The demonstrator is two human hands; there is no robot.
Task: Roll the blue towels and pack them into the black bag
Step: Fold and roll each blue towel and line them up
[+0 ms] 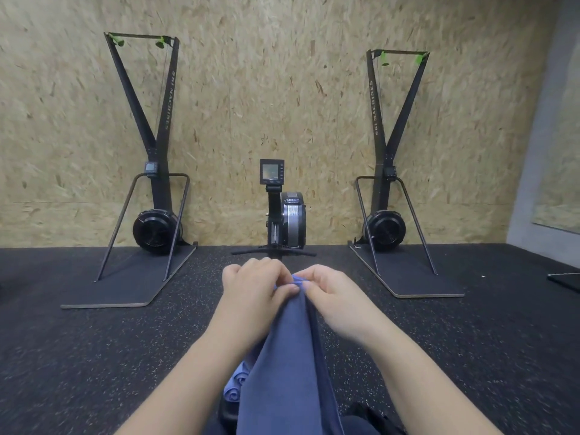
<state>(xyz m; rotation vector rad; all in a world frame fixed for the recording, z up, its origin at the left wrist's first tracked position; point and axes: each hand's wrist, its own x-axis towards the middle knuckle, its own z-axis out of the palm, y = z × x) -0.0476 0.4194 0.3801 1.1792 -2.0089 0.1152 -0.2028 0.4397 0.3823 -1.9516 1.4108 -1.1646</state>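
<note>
A blue towel (284,365) hangs in a long fold in front of me, held up by its top edge. My left hand (254,285) pinches that top edge from the left, and my right hand (332,293) pinches it from the right, the fingertips of both nearly meeting. Below my left forearm lie rolled lighter blue towels (235,387), partly hidden by the hanging towel. A piece of the black bag (370,412) shows at the bottom, to the right of the towel; most of it is hidden.
Dark speckled rubber floor (94,356) spreads all around. Against the chipboard wall stand two ski machines (157,189) (389,189) on flat bases, with a rowing machine (282,215) between them. A dark object (565,281) lies at the right edge.
</note>
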